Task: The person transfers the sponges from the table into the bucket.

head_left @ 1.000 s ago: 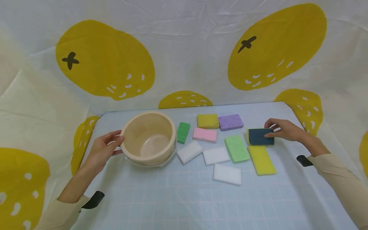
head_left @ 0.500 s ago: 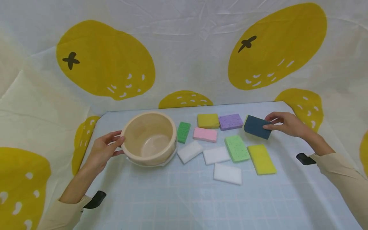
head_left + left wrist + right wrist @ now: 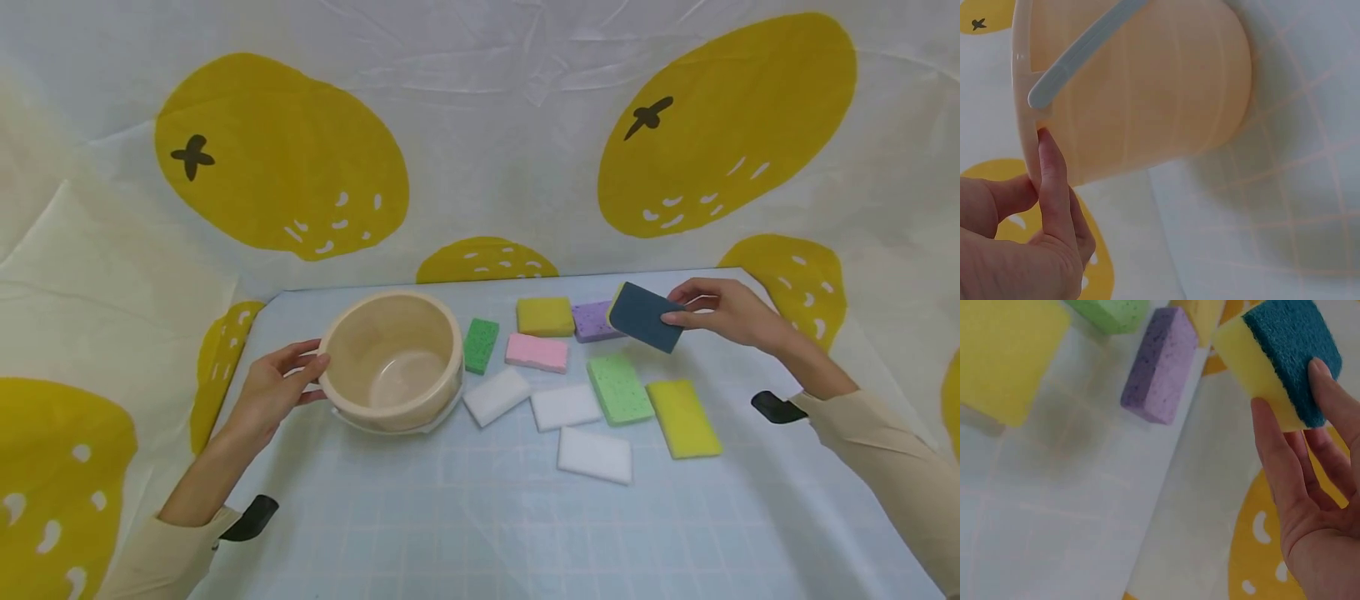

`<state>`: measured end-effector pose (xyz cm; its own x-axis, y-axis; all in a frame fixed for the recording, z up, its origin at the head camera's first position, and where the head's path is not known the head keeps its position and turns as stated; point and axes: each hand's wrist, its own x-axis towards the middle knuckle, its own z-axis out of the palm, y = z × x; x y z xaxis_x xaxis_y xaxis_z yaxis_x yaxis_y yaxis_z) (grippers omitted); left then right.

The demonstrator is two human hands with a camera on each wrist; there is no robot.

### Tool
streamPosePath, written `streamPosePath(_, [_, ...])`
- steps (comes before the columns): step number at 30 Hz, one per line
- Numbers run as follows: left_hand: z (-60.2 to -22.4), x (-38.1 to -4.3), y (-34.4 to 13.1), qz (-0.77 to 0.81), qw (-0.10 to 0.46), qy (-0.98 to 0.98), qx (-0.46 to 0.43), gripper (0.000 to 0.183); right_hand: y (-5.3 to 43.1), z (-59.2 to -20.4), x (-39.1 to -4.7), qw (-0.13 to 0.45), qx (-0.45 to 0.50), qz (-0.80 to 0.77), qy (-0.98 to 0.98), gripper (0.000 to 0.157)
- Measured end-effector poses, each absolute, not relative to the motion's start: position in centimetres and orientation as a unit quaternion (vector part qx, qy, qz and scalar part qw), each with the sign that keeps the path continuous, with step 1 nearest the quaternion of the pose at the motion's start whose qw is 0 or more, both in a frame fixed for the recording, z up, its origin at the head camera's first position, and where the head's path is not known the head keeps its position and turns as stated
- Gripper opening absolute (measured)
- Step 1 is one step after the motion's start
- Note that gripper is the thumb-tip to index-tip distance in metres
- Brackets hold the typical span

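Note:
My left hand (image 3: 281, 383) pinches the rim of a beige bucket (image 3: 442, 398) at its left side, thumb on the rim and fingers under its lip. In the left wrist view a pale grey-blue handle (image 3: 1088, 53) hangs across the bucket's side. My right hand (image 3: 731, 315) pinches a scouring sponge (image 3: 643, 317) by its right end, held in the air, overlapping the purple sponge (image 3: 594, 323) in the head view. The right wrist view shows its dark teal scrubbing side under my thumb and its yellow foam side (image 3: 1250, 369) against my fingers.
Between the hands lie a dark green sponge (image 3: 480, 345), yellow sponge (image 3: 544, 317), pink sponge (image 3: 537, 352), light green sponge (image 3: 619, 390) and flat yellow sponge (image 3: 683, 419). Several white sponges (image 3: 595, 455) lie nearer. A lemon-printed cloth (image 3: 502, 167) hangs behind the table.
My right hand has lifted the scouring sponge off the table, from above the flat yellow sponge, and carried it leftward and up, tilting it. My left hand still holds the bucket's rim.

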<state>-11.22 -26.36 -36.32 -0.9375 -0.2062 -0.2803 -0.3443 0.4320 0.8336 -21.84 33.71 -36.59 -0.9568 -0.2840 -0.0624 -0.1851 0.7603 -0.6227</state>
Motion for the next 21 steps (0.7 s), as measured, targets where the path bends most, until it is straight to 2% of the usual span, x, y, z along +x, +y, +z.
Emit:
streamPosePath(17, [-36.4,-10.9,-26.0,0.513,0.042,0.847,-0.132,0.059,27.8,-33.6,-22.7,0.088,-0.175,-0.400,0.895,0.037])
streamPosePath(21, [-36.6,-10.9,-26.0,0.514,0.029,0.850,-0.111,0.056,25.6,-31.7,-22.0,0.090,-0.196,-0.403,0.890,0.034])
